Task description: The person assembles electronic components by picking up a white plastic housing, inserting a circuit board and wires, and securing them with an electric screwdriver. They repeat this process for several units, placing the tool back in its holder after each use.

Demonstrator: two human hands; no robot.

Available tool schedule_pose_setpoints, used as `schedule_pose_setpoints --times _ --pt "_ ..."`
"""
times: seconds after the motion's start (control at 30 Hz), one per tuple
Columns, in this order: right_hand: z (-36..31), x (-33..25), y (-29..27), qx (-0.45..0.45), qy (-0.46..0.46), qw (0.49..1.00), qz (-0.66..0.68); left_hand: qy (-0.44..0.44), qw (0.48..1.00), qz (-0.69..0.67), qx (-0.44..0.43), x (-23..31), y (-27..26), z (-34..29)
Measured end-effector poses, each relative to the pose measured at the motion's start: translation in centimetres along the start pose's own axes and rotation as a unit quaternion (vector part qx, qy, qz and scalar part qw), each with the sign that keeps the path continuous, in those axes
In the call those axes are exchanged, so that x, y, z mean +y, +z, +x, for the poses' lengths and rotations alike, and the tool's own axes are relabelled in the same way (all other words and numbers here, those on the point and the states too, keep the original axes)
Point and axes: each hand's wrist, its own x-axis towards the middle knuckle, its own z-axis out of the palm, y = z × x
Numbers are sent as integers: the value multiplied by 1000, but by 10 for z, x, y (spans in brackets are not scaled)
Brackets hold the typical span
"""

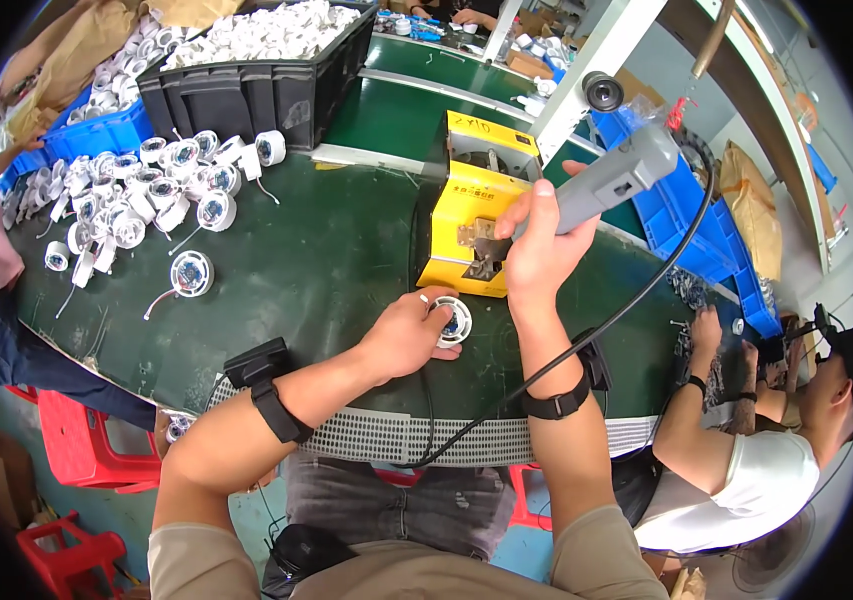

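My left hand [404, 338] is closed around a white round housing [461, 320] with a circuit board inside, which rests on the green tabletop. A ring shows on one of its fingers. Raised beside it, my right hand [543, 250] grips a grey electric screwdriver [614, 182], tilted with its back end up to the right. The screwdriver's tip is hidden behind my fingers, close to the front of a yellow screw feeder [461, 195]. A black cable [606, 338] loops from the tool down across my right forearm.
Many similar white housings [131, 205] with short wires lie piled at the left, one apart [191, 273]. A black crate [246, 95] of white parts stands behind them. Blue bins [686, 215] stand at the right, where a co-worker [736, 455] handles small dark parts.
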Motion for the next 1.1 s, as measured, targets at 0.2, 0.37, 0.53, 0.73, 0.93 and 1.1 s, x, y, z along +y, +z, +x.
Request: schedule_pose_setpoints --times 0.2,0.37,0.53,0.73,0.93,1.1 --pt "-38 -25 -16 -32 67 994 77 10 1000 -3 -9 -1 0 -1" --pt "-53 -25 -13 -63 95 988 100 17 1000 0 4 -2 0 0" --pt "-54 -19 -12 -60 101 988 97 20 1000 5 13 1 3 2" --pt "-58 -14 -10 -73 111 988 84 24 999 6 20 2 3 -1" --pt "-65 -11 -9 -93 111 983 117 34 999 -2 10 -2 3 -1" --pt "-69 -12 -12 -86 98 984 120 41 999 5 4 -4 -2 1"
